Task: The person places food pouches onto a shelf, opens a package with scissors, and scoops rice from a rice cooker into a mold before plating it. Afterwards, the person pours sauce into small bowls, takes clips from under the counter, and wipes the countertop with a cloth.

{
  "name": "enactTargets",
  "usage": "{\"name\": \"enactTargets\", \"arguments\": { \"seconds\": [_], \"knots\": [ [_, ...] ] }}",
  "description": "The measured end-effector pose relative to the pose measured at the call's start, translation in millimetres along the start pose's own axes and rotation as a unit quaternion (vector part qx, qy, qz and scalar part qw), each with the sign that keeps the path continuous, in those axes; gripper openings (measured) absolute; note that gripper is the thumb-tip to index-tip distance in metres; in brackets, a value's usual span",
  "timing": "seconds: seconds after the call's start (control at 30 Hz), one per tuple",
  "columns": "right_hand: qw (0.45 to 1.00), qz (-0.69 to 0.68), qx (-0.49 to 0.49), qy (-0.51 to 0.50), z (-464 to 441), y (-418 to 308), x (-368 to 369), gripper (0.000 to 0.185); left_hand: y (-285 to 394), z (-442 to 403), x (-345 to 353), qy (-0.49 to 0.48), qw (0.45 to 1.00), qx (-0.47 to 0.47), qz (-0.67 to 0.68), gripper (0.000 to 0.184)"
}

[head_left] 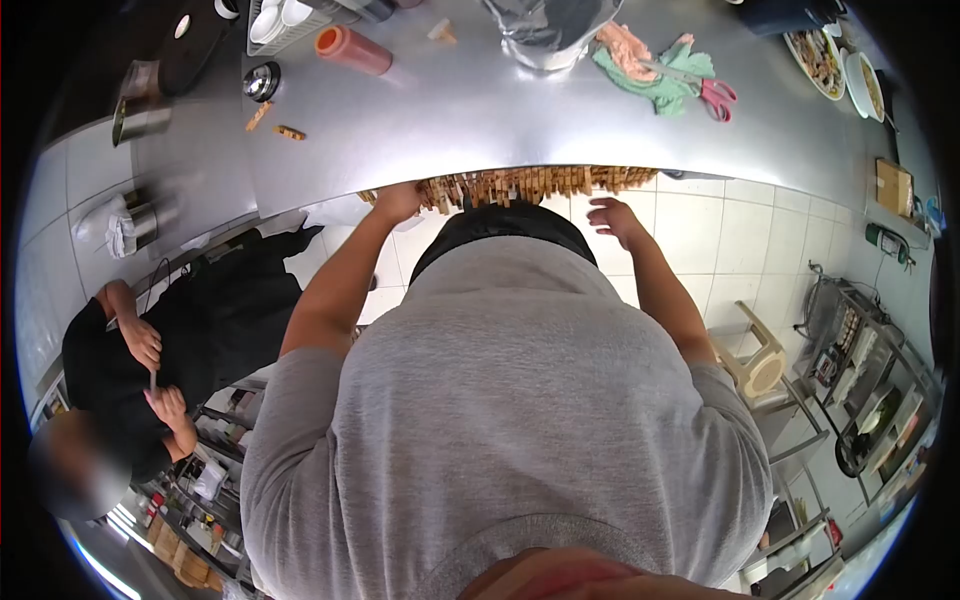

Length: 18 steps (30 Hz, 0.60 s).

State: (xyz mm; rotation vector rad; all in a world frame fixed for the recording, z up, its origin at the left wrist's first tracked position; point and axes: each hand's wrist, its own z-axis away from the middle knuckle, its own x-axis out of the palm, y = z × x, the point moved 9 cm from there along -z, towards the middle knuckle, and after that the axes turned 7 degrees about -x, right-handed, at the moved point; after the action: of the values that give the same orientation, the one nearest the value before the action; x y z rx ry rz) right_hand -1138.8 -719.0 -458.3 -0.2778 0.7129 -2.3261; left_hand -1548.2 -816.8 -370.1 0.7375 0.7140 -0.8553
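- Nearest, the wearer's grey shirt fills the middle, with a dark garment at the waist, between the 2 hands.
- The left grip is at the left end of the row of wooden pieces, which look like clothespins; its fingertips are hard to make out, so whether they are together or clamped on a piece cannot be told.
- The right grip is apart and holds nothing visible, fingers loosely spread, near the row's right part.
- The row runs between and beyond the 2 grips along the worktop edge; its upper side is cut off by that edge, and the pieces crowd too tightly to count.
- Ahead of the left grip, 2 loose wooden pieces lie on the worktop near a round metallic object and a red bottle on its side.
- Ahead of the right grip, red-handled scissors lie over a green cloth and a peach cloth; a shiny wrapped container is cut off at the top.
- Well left of the left grip, a co-worker in black holds a thin object, blurred.
- Well right of the right grip stands a beige stool, partly hidden.
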Motion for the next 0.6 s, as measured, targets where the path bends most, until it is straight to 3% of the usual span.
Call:
{"name": "enactTargets", "arguments": {
  "seconds": [0.1, 0.13, 0.27, 0.5, 0.6],
  "knots": [
    [0.995, -0.046, -0.021, -0.083, -8.1, -16.8, 70.7, 0.045, -2.0, 2.2, 4.7, -0.087, 0.995, 0.000, 0.050, 0.041],
    [0.995, -0.061, -0.034, -0.077, -7.7, -23.7, 91.6, 0.051, -10.3, -4.2, 16.6, -0.074, 0.996, 0.047, 0.009, 0.041],
    [0.988, -0.070, -0.041, -0.131, -8.8, -42.8, 171.2, 0.060, -9.4, 7.1, 18.8, -0.206, 0.963, -0.083, 0.150, 0.034],
    [0.955, -0.258, -0.054, -0.133, -13.8, -58.6, 245.1, 0.080, -6.1, 5.0, 18.3, -0.164, 0.986, 0.036, 0.000, 0.034],
    [0.943, -0.292, -0.059, -0.146, -4.2, -63.7, 252.5, 0.081, -4.8, 9.5, 14.8, -0.160, 0.987, 0.028, -0.002, 0.031]
  ]
}}
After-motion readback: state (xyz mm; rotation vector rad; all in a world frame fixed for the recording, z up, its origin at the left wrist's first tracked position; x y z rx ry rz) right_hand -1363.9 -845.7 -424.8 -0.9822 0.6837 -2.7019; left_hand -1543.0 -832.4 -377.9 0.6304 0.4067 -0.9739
